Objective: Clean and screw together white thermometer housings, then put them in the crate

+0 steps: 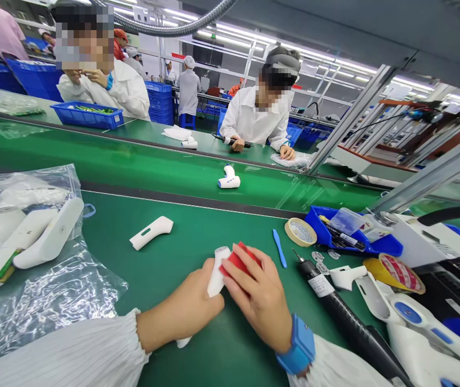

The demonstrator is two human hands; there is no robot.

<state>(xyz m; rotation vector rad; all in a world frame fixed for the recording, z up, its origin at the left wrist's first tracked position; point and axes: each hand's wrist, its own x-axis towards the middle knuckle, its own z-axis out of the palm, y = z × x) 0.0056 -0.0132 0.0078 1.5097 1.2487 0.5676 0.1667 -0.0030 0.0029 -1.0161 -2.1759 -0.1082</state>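
My left hand is wrapped round a white plastic housing, whose upper end sticks out above the fingers. A bit of white also shows below that hand. Under the fingers of my right hand is a red pad, which touches the upper right side of the housing. A curved white shell with a slot lies on the green table, up and left of my hands. To the right of my hands lies a blue pry tool.
Clear bags with white parts lie at left. At right are a tape roll, a blue tray, a black electric screwdriver and white housings. A white device is on the green belt. Two people sit opposite.
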